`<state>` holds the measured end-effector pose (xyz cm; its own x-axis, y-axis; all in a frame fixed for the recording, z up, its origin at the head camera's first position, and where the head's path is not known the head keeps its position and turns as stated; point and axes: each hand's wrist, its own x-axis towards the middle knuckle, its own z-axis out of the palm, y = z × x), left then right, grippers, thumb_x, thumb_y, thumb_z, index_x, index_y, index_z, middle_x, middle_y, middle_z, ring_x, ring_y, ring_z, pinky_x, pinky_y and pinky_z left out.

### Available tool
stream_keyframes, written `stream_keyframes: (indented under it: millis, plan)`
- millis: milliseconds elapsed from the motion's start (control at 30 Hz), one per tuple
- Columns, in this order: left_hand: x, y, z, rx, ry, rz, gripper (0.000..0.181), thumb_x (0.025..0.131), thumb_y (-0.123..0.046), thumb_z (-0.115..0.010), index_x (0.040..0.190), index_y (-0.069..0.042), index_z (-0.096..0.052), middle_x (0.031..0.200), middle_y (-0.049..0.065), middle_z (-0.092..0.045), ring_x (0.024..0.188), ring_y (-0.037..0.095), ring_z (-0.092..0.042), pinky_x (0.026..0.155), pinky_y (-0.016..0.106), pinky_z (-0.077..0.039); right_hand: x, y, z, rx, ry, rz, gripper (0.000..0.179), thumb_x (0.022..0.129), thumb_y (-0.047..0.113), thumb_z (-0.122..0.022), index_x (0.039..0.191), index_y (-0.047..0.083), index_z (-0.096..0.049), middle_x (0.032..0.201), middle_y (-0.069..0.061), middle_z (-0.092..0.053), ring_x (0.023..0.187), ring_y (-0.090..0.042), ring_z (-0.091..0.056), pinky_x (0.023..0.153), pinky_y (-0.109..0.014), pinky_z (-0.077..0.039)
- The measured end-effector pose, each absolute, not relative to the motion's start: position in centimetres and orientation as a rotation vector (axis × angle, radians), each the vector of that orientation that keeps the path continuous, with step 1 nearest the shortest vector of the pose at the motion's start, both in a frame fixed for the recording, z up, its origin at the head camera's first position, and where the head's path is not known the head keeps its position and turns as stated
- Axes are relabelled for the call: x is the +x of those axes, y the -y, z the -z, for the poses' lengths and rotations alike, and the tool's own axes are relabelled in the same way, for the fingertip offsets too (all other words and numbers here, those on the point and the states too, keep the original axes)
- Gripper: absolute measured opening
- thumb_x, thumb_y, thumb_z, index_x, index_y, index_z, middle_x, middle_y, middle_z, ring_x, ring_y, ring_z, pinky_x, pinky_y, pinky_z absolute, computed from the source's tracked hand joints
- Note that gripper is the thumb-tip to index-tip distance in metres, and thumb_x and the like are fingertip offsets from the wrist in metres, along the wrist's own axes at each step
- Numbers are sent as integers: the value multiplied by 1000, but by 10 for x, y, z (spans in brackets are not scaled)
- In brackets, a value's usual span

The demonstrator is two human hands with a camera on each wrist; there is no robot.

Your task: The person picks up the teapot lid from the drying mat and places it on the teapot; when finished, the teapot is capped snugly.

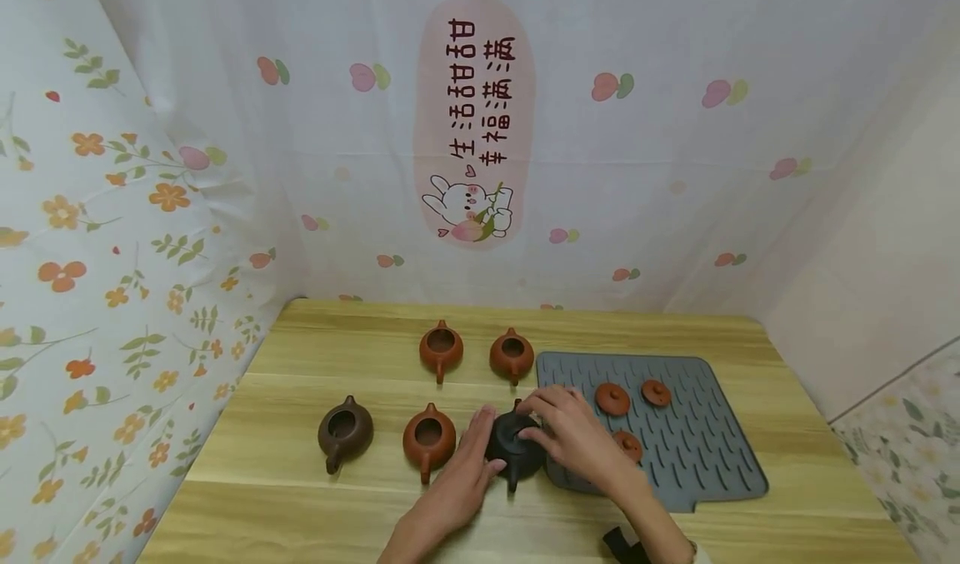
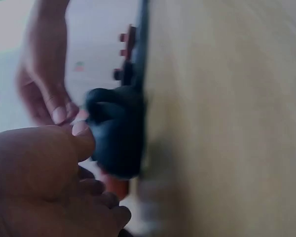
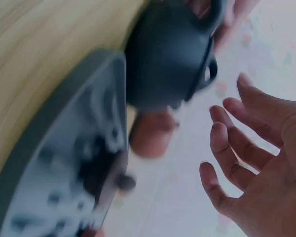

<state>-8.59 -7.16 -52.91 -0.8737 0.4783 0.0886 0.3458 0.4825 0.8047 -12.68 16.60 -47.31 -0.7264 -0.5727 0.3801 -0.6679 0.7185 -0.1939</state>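
A black teapot (image 1: 524, 464) stands on the table just left of the grey mat, its handle toward me. Its lid (image 1: 508, 432) sits over the opening, with a loop-shaped knob (image 3: 212, 71) showing in the right wrist view. My left hand (image 1: 461, 474) rests along the pot's left side, fingers fairly straight and thumb near the handle. Over the lid hovers my right hand (image 1: 573, 432); in the right wrist view its loosely bent fingers are spread apart from the knob and hold nothing.
Lidless teapots stand to the left and behind: a dark brown one (image 1: 362, 437) and reddish ones (image 1: 447, 446), (image 1: 455, 354), (image 1: 527, 356). The ribbed grey mat (image 1: 697, 456) at right carries reddish lids (image 1: 613, 401), one partly behind my right hand. Patterned curtains surround the table.
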Motion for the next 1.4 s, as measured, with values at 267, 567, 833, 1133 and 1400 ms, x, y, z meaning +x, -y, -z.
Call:
stream_keyframes:
  millis: [267, 567, 833, 1133, 1400]
  plan:
    - [-89, 100, 483, 683, -2634, -1328, 76, 114, -21, -61, 178, -18, -20, 183, 9, -23, 166, 33, -32, 127, 60, -38, -121, -220, 474, 678, 2641, -527, 29, 83, 13, -96, 108, 10, -81, 106, -3, -76, 98, -26, -71, 86, -54, -55]
    - [-102, 156, 484, 589, -2695, -1420, 86, 108, -22, -70, 178, -27, -21, 181, 13, -29, 160, 57, -28, 123, 74, -36, -110, -251, 479, 536, 2707, -545, 29, 87, 13, -93, 112, 8, -80, 109, -7, -76, 95, -27, -73, 83, -52, -53]
    - [-101, 179, 502, 518, -2630, -1342, 81, 110, -18, -69, 176, -6, -24, 179, 21, -27, 162, 46, -34, 126, 65, -36, -105, -270, 485, 427, 2782, -599, 30, 89, 12, -91, 117, 8, -81, 111, -9, -76, 94, -29, -73, 78, -52, -55]
    - [-96, 187, 523, 573, -2637, -1325, 75, 110, -27, -67, 173, -5, -32, 174, 24, -39, 156, 50, -43, 120, 67, -42, -107, -282, 492, 391, 2792, -566, 27, 86, 8, -93, 108, 6, -79, 102, -8, -76, 79, -21, -68, 66, -41, -54]
    - [-100, 191, 546, 641, -2642, -1407, 74, 109, -32, -68, 173, -11, -36, 170, 22, -45, 150, 53, -48, 118, 79, -36, -107, -282, 493, 375, 2826, -584, 24, 86, 9, -93, 106, 8, -79, 99, -3, -73, 79, -19, -68, 67, -39, -52]
